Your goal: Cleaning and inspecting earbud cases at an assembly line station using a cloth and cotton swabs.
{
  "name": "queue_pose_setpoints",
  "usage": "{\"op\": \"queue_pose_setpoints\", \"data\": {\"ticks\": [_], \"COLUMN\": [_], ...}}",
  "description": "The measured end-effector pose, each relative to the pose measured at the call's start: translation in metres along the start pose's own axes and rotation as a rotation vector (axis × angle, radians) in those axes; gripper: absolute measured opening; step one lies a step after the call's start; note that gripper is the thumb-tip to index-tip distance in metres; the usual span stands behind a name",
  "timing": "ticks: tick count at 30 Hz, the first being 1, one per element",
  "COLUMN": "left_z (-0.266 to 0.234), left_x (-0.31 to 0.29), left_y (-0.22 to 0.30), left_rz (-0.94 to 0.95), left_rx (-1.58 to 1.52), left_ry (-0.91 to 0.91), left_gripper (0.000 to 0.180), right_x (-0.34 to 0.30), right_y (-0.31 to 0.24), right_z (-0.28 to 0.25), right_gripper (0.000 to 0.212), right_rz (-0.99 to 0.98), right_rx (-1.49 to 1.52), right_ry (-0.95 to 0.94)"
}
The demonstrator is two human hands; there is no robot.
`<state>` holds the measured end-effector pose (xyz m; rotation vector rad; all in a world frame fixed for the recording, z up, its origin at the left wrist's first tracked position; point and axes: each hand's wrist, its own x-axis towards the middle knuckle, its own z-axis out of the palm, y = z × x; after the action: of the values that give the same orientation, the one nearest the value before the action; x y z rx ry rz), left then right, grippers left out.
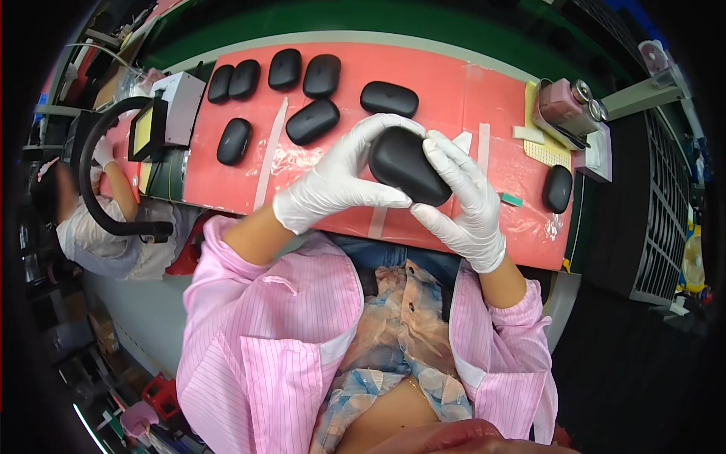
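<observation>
Between my two white-gloved hands I hold a smooth black rounded case point(404, 163) above the near part of the red-covered table. Around its left side curl the fingers and thumb of my left hand point(344, 174). The fingers of my right hand point(469, 200) press on its right side, with the thumb by its lower edge. Just beyond my fingertips lies another black case point(389, 98). Left of it, a tilted black case point(312, 122) almost touches an upright one point(321, 76). Several more stand further left, among them a case point(234, 141) nearer to me.
One black case point(557, 189) lies at the table's right edge, and a small green block point(511, 199) is beside my right hand. Bottles point(578, 106) stand in a holder at the back right. At left are a grey box point(180, 106), a black curved tube point(91, 181) and another person point(106, 219).
</observation>
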<state>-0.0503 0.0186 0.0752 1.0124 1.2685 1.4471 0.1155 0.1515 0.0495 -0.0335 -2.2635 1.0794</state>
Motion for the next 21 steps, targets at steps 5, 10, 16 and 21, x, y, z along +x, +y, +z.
{"op": "queue_pose_setpoints", "data": {"ticks": [5,10,16,21], "left_z": [0.047,0.064,0.076,0.08], "left_x": [-0.024,-0.023,-0.019,-0.018], "left_y": [-0.023,-0.026,-0.03,-0.028], "left_rz": [-0.01,-0.016,-0.079,-0.16], "left_rx": [-0.337,-0.316,-0.346,-0.437], "left_ry": [0.249,0.222,0.181,0.161], "left_gripper": [0.069,0.074,0.071,0.065], "right_x": [-0.02,-0.034,-0.048,-0.049], "right_y": [-0.015,-0.016,-0.009,-0.03], "right_z": [-0.008,-0.019,-0.034,-0.045], "right_gripper": [0.062,0.053,0.063,0.024], "right_rz": [0.233,0.171,0.225,0.011], "right_rx": [0.249,0.254,0.25,-0.321], "right_ry": [-0.003,-0.001,0.427,0.166]}}
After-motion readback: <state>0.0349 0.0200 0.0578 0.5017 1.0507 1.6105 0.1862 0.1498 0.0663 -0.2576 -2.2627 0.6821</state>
